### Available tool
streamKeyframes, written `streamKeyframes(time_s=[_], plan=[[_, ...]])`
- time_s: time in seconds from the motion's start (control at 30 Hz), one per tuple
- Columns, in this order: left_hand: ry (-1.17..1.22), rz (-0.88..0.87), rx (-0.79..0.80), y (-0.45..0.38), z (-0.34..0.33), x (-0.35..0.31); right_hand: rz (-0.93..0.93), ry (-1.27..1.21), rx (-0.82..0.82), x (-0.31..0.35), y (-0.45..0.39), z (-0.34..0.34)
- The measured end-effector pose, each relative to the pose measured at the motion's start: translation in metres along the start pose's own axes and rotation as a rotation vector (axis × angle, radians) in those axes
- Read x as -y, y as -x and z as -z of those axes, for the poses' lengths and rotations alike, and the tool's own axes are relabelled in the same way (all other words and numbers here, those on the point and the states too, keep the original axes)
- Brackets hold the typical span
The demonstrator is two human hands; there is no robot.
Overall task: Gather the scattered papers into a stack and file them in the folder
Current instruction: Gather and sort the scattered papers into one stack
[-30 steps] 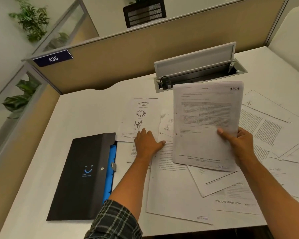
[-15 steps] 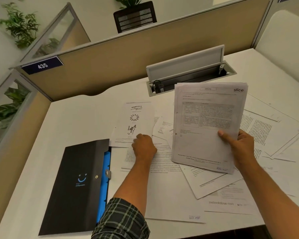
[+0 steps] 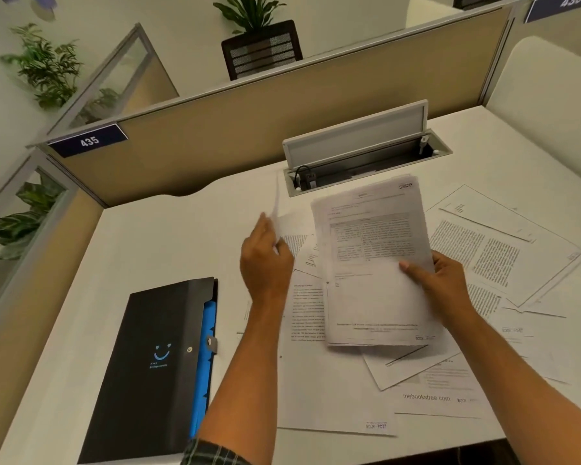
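R hand (image 3: 450, 283) grips a stack of papers (image 3: 373, 263), thumb on front, above loose sheets (image 3: 503, 250) on desk (image 3: 168, 236). L hand (image 3: 265, 263) pinches 1 blurred sheet (image 3: 276, 203), raised edge-on. Black folder (image 3: 155, 364) lies closed at left w/ blue dividers; open cable tray (image 3: 359, 162) behind.

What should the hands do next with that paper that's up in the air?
Probably bring the sheet in the left hand across onto the stack held by the right hand. It is already lifted off the desk, and the stack sits right beside it.
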State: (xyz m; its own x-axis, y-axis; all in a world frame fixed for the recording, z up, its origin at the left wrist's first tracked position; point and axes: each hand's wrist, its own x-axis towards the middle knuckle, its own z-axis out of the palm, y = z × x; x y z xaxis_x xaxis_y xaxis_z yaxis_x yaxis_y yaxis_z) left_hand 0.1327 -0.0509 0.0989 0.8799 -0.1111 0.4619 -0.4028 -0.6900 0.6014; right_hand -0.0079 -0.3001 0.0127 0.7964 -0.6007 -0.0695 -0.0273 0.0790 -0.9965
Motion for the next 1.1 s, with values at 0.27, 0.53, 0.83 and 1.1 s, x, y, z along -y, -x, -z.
streamKeyframes(time_s=[0.27,0.53,0.83,1.1], plan=[[-0.123,-0.691,0.284,0.060,-0.008,-0.067,-0.111,-0.013,0.095,-0.006,0.005,-0.032],[0.096,-0.203,0.455,0.071,0.015,-0.045,-0.221,-0.178,0.118,0.004,0.007,-0.026],[0.954,0.663,0.744,0.053,0.032,0.010,-0.188,-0.086,0.421,0.047,0.027,-0.019],[0.888,0.509,0.476,0.059,0.025,-0.005,-0.023,-0.093,0.433,0.063,0.035,-0.014]])
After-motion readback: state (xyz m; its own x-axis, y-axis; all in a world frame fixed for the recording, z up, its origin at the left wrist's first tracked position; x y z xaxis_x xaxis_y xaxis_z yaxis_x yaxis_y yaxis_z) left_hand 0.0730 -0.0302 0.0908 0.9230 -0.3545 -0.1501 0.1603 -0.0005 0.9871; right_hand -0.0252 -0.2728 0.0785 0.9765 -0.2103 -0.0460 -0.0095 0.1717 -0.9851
